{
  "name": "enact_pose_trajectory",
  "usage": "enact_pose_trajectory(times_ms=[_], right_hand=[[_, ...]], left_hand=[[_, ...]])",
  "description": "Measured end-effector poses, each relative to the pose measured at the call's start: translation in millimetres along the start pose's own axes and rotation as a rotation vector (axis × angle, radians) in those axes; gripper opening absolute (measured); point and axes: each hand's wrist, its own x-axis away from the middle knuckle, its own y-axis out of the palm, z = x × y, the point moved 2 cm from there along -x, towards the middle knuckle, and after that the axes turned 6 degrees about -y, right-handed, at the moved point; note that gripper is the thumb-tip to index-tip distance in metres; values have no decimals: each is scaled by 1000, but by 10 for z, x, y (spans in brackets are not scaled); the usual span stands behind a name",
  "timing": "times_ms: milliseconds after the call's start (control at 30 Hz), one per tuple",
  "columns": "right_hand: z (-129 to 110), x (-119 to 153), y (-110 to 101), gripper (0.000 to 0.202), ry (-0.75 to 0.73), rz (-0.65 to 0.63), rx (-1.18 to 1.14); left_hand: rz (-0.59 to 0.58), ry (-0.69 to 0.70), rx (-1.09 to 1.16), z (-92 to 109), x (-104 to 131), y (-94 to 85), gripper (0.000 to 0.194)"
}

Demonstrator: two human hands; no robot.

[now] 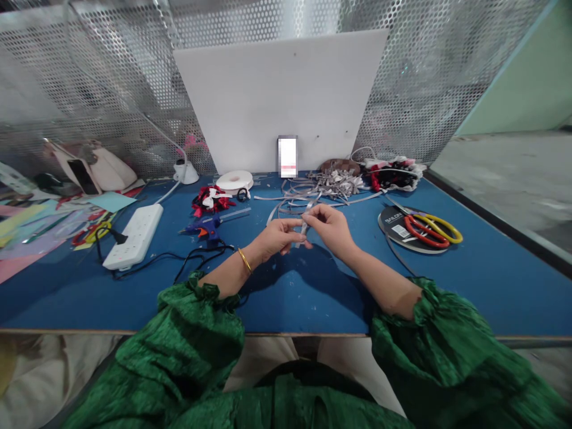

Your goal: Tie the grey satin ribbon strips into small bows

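Between my two hands, above the blue table, is a narrow silver-grey ribbon, folded or looped near the fingertips. My left hand, with a gold bangle at its wrist, pinches the ribbon from the left. From the right, my right hand pinches the same ribbon close to the left fingertips. Loose lengths of grey ribbon trail over the table just behind the hands. A heap of small grey ribbon pieces lies farther back on the right.
A blue glue gun and a white power strip lie on the left, their cords on the table. Scissors rest on a black ribbon reel at right. A phone leans on the white board. Red bows lie left.
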Motion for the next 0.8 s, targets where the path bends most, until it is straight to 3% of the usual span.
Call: enact_pose_trajectory(times_ms=[100,200,333,433,567,700,800], right_hand=[[77,-40,-70,12,53,136,2],[77,-79,-151,11,-60,196,53],[-54,-89,-193,35,-388,0,258],[-126,-69,-194,31,-527,-101,386],[-153,-59,-195,24,-552,-92,418],[-159,-69,-189,36,-520,-142,419],[-142,-74,-190,27,-501,-190,390]], left_hand=[[-22,-41,40,31,29,0,62],[-51,-75,86,60,56,-4,62],[-111,-94,168,76,73,-17,58],[-147,-99,213,73,78,-32,56],[-161,-105,241,70,84,-49,55],[-159,-115,249,70,88,-48,52],[-151,-116,254,65,87,-48,51]])
